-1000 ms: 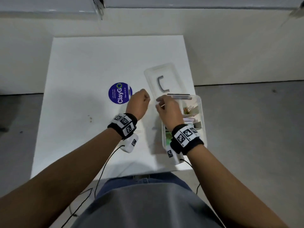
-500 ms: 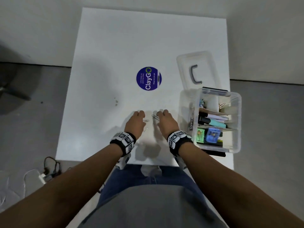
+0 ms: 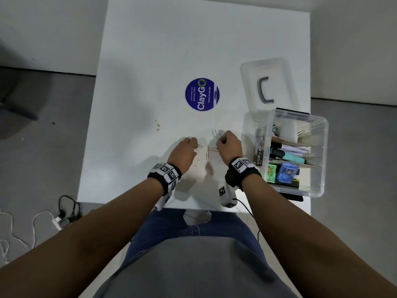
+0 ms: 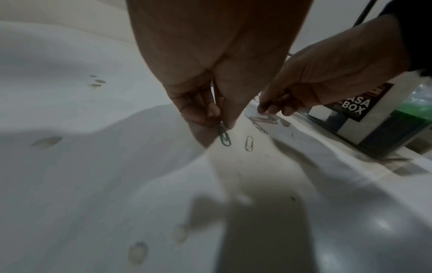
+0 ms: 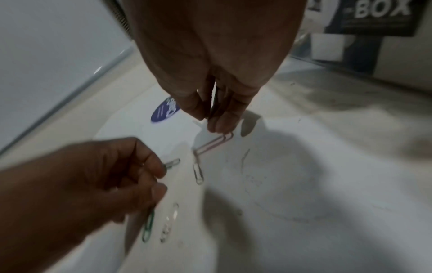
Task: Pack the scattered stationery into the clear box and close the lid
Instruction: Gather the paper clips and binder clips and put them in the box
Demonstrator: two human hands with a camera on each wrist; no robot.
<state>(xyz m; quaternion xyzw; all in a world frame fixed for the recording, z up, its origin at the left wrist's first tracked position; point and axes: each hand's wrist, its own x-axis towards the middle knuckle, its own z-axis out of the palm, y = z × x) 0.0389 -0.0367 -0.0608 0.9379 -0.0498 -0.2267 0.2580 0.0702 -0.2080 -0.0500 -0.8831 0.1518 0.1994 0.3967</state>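
Observation:
Several paper clips lie loose on the white table (image 3: 150,50) near its front edge. My left hand (image 3: 193,143) pinches a green paper clip (image 4: 224,137) between thumb and fingers. A silver clip (image 4: 249,143) lies just beside it. My right hand (image 3: 220,139) is a little to the right, fingers curled, pinching the end of a long pink clip (image 5: 216,141); thin clips stick out past its fingers. Another silver clip (image 5: 198,172) lies between the hands. The clear box (image 3: 322,158) stands open to the right of my right hand, holding markers (image 3: 287,151) and other stationery.
The box's clear lid (image 3: 279,82) with a grey handle lies flat behind the box. A round blue sticker (image 3: 202,94) marks the table's middle. Small stains (image 3: 158,125) dot the table left of the hands. Cables (image 3: 64,211) lie on the floor at the left.
A second ago both hands were up by the box; they have come back to the loose clips near the front edge. Over the last half second their fingers have closed on clips.

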